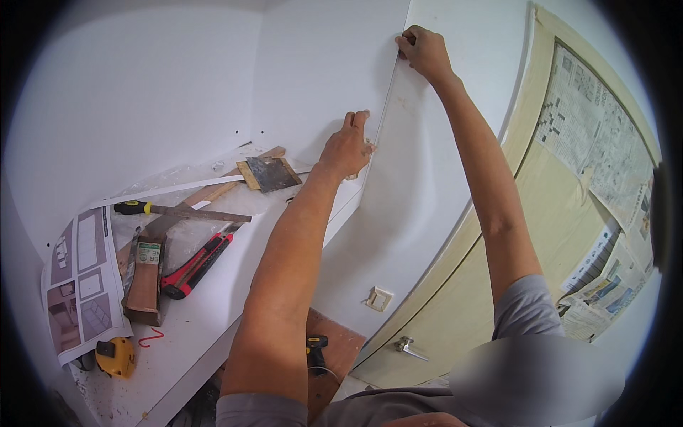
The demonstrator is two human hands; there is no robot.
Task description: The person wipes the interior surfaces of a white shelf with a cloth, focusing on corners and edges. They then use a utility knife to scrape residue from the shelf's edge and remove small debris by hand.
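Observation:
My left hand point(348, 147) is at the front edge of the white cabinet side panel point(325, 69), low down near the shelf, its fingers apart; whether it holds anything is unclear. Higher up, my right hand point(424, 50) has its fingers curled at the same panel edge, where it meets the white wall point(421, 176). Whatever lies between those fingertips is hidden. Left of my left hand, a dark metal scraper blade point(273, 173) rests on the white shelf point(213, 315), beside a file with a black and yellow handle point(133, 207) and a red and black utility knife point(197, 265).
A sanding block point(145, 277), a yellow tape measure point(114, 356), wood strips and printed sheets point(80, 288) lie on the shelf. Below is a cordless drill point(317, 347). A door with a metal handle point(410, 348) and taped newspaper point(597, 133) stands at right.

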